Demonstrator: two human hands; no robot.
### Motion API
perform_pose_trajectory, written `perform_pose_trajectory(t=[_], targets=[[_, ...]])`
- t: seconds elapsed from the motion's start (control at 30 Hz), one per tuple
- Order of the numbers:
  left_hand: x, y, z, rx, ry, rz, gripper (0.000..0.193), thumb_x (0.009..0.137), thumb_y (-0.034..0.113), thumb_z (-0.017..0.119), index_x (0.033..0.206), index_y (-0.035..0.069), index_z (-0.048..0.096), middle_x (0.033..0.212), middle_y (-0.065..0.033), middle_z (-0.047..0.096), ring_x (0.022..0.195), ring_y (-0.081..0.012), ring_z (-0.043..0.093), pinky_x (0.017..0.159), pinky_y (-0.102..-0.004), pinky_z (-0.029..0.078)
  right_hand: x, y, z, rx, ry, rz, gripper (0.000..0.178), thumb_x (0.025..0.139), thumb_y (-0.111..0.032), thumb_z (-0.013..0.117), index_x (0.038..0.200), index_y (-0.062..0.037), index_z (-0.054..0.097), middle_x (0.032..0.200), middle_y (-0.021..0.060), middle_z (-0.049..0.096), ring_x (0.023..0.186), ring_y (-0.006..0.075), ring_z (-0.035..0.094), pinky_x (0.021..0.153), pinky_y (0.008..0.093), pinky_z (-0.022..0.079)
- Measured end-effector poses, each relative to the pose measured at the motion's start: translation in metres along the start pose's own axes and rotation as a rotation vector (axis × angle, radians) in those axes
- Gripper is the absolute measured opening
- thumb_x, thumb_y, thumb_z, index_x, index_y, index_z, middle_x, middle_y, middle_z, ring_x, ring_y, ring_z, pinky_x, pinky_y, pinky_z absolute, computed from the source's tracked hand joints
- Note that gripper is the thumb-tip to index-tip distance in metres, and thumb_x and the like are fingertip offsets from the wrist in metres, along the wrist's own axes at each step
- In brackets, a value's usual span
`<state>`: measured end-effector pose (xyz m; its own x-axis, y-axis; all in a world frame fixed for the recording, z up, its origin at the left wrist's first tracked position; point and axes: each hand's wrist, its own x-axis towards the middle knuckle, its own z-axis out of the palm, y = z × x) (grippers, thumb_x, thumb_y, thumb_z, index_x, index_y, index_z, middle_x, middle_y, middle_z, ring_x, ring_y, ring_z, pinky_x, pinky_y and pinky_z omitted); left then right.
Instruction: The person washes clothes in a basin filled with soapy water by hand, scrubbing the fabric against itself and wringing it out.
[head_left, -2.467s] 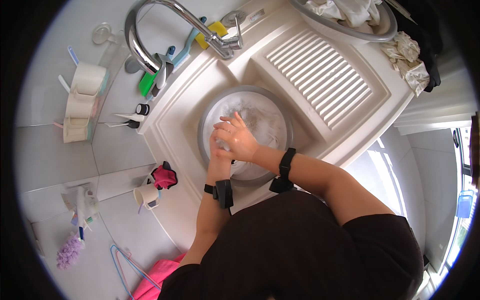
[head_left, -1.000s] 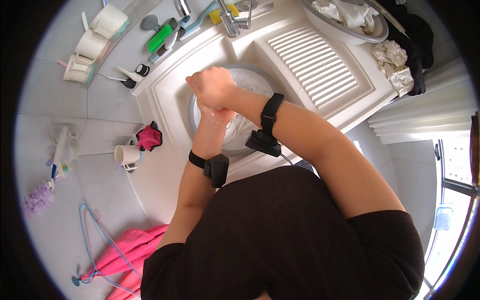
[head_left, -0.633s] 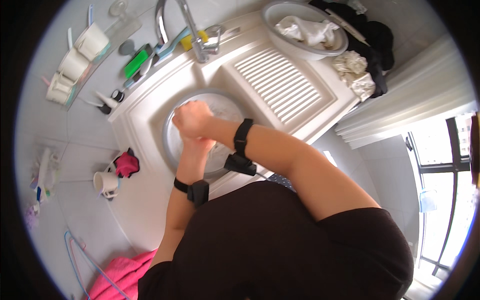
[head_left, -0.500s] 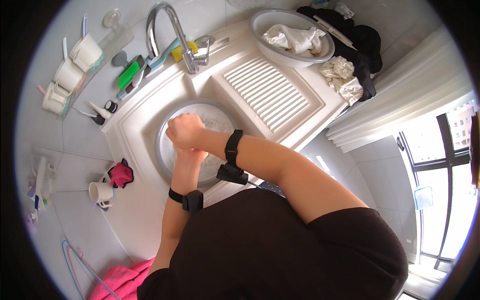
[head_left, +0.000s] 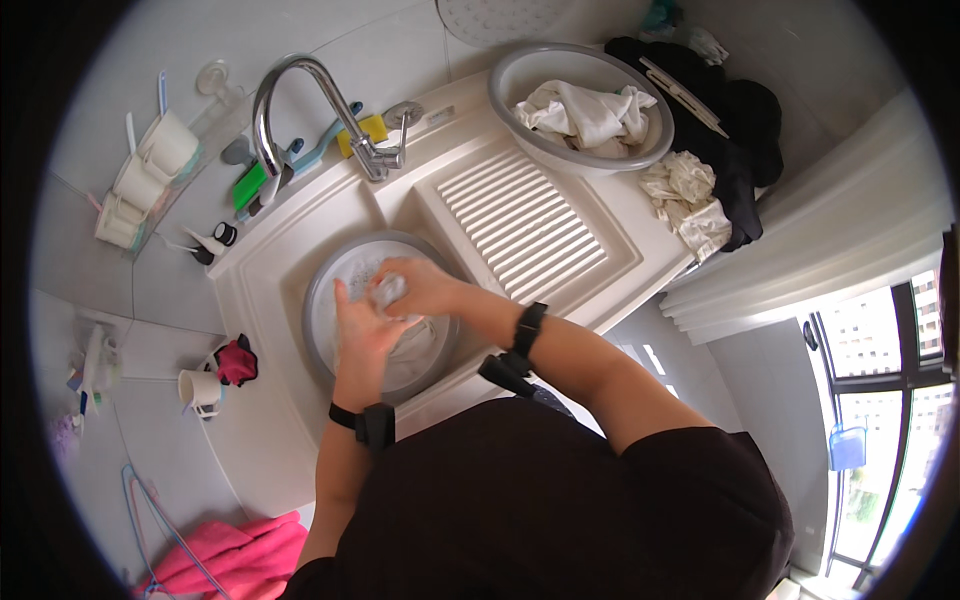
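Observation:
A grey-rimmed basin (head_left: 318, 350) stands in the sink with soapy-looking water and white cloth (head_left: 420, 345) in it. Over it my two hands meet around a wet white bunch of the cloth. My right hand (head_left: 425, 285) comes from the right and closes its fingers on that bunch. My left hand (head_left: 362, 325) is below and left, palm turned up against the cloth, one digit sticking up and the others curled partly out of sight. Black straps with small boxes sit on both wrists.
A ribbed washboard (head_left: 525, 215) is moulded into the white counter. Behind it stands a second basin (head_left: 500, 100) with white garments, beside crumpled cream cloth (head_left: 690, 195) and black clothing (head_left: 745, 150). The chrome tap (head_left: 375, 160) arches at the back left. A mug (head_left: 200, 390) hangs at left.
My hands were pressed together with the right fist over the left; now they have parted slightly and turned, showing the wet white bunch between them. The whole view has shifted a little.

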<state>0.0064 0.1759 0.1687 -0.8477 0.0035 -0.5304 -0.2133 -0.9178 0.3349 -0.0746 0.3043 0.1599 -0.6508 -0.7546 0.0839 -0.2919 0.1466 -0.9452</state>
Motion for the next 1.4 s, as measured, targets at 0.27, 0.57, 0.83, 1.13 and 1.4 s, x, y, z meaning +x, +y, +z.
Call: perform_pose_trajectory(t=[0.27,0.57,0.83,1.13,1.4], targets=[[0.027,0.012,-0.022,0.202,0.173,0.090,0.067,0.086,0.049,0.052,0.132,0.006,0.030,0.133,-0.0216,0.036,0.124,-0.0355,0.034,0.102,-0.0503,0.027,-0.111,0.101,-0.190,-0.187,0.865,0.178,0.035,0.069,-0.016,0.075,0.100,-0.0068,0.061,0.087,0.0089,0.062,0.079,0.0191,0.058,0.067,0.0324,0.048],[-0.025,0.053,-0.115,0.198,0.523,0.329,0.042,0.085,0.036,0.057,0.116,0.008,0.047,0.117,-0.0135,0.051,0.106,-0.0275,0.049,0.086,-0.0398,0.043,-0.127,0.139,-0.274,-1.188,1.098,0.777,0.075,0.070,-0.045,0.070,0.129,-0.0088,0.041,0.139,0.0117,0.031,0.132,0.0353,0.019,0.100,0.0633,0.020],[-0.018,0.036,-0.156,2.181,0.886,0.051,0.058,0.071,0.024,0.068,0.125,0.021,0.047,0.136,-0.0158,0.034,0.123,-0.0358,0.035,0.093,-0.0499,0.040,-0.102,0.115,-0.150,-0.628,0.881,0.036,0.033,0.073,-0.009,0.072,0.103,-0.0042,0.059,0.103,0.0118,0.062,0.097,0.0242,0.056,0.084,0.0400,0.044],[0.020,0.083,-0.191,2.023,0.591,0.071,0.026,0.069,0.025,0.062,0.092,0.013,0.067,0.101,-0.0117,0.059,0.099,-0.0305,0.054,0.082,-0.0415,0.045,0.028,0.040,-0.017,-0.018,-0.233,0.171,0.028,0.082,-0.021,0.063,0.102,-0.0016,0.059,0.090,0.0072,0.064,0.083,0.0151,0.059,0.072,0.0270,0.045],[-0.001,0.090,-0.081,0.965,0.286,0.234,0.007,0.072,0.011,0.055,0.076,0.006,0.057,0.073,-0.0024,0.053,0.072,-0.0132,0.053,0.066,-0.0277,0.043,0.038,0.039,0.075,-0.065,-0.328,0.092,0.037,0.078,-0.024,0.068,0.107,-0.0015,0.061,0.084,0.0055,0.064,0.081,0.0154,0.060,0.072,0.0300,0.047]])
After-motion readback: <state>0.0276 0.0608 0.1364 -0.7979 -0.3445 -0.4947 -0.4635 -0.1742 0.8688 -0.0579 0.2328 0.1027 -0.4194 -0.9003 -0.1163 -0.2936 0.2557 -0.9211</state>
